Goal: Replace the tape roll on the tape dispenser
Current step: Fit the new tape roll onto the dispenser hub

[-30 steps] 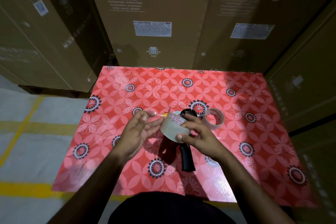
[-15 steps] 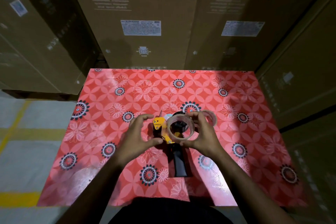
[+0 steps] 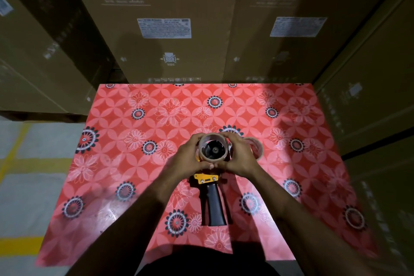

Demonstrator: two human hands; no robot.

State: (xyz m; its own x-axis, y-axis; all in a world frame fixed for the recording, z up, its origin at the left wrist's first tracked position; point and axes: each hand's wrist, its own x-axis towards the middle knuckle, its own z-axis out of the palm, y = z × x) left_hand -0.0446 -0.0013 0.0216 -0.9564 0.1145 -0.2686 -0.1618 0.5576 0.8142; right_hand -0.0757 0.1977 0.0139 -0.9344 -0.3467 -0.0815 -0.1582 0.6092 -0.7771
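Note:
The tape dispenser (image 3: 211,204) lies on the red flowered table cover (image 3: 134,163), black handle toward me, yellow plate above the handle. A clear tape roll (image 3: 205,154) sits over the dispenser's black hub (image 3: 214,149), which shows through the roll's core. My left hand (image 3: 190,157) grips the roll from the left and my right hand (image 3: 239,157) grips it from the right, thumbs meeting at its near side. The dispenser's head is mostly hidden under my hands.
A second, thin tape roll (image 3: 256,147) lies on the cover just right of my right hand, partly hidden. Tall cardboard washing machine boxes (image 3: 170,29) wall in the table at the back and both sides. Grey floor with yellow lines (image 3: 26,161) lies left.
The roll has come down from beside the dispenser onto its hub. My left hand, which was open near the roll, now grips it together with the right.

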